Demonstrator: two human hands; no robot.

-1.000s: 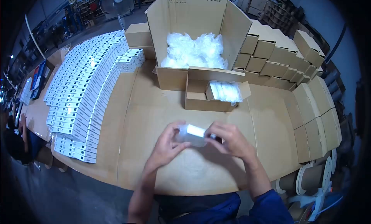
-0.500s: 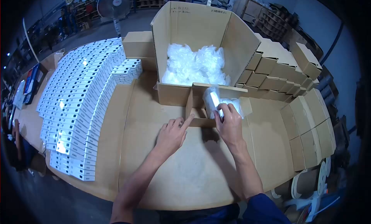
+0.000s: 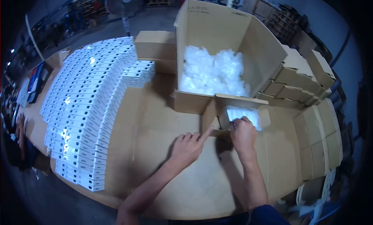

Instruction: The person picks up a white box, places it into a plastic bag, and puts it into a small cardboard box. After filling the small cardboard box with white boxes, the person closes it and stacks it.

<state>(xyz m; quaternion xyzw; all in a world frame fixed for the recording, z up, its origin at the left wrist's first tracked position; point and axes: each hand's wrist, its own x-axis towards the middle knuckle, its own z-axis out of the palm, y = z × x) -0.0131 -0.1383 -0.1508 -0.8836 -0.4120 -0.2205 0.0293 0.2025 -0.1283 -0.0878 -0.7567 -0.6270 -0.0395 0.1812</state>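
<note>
A small open cardboard box (image 3: 210, 115) stands against the front of the big carton, with clear plastic-wrapped packets (image 3: 244, 114) inside its right part. My right hand (image 3: 244, 136) is closed at the front of this box, its fingers bent down beside the packets. What the fingertips hold is hidden by the hand. My left hand (image 3: 188, 148) is at the box's front left corner, its index finger stretched out to the cardboard and the other fingers loosely bent.
The big carton (image 3: 217, 29) holds a heap of clear plastic packets (image 3: 211, 71). Rows of small white boxes (image 3: 83, 104) fill the left side. Brown cardboard boxes (image 3: 297, 75) are stacked at the back right, and more boxes (image 3: 320, 135) line the right edge.
The upright plastic-wrapped packet in my right hand has gone down into the small box and no longer sticks up. My view has shifted, so the scene sits further right.
</note>
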